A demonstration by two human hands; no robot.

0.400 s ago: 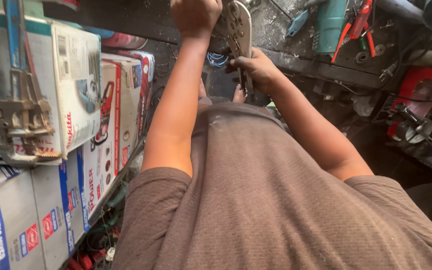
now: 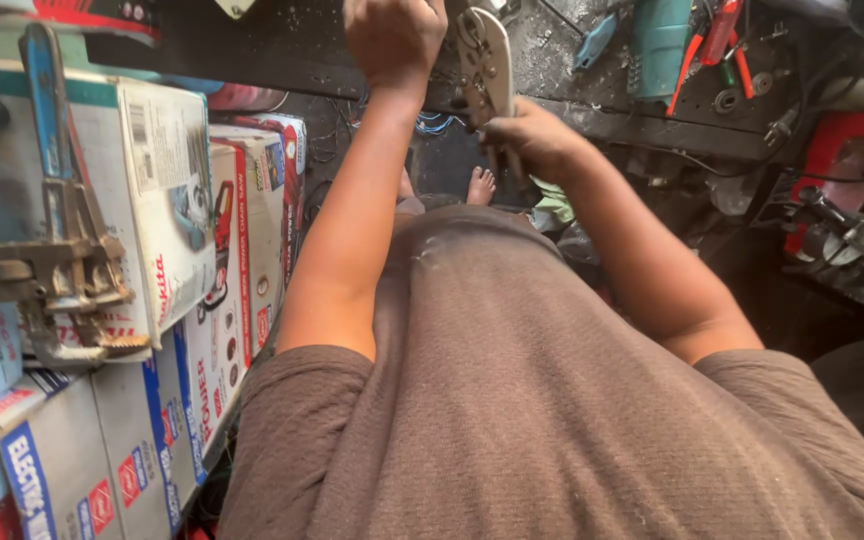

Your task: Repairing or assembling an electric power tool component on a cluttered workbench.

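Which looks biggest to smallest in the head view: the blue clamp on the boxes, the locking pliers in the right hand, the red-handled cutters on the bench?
1. Blue clamp, though it sits nearest the camera, which inflates it.
2. Locking pliers, held by the right hand.
3. Red-handled cutters, farthest away, so true size is unsure.
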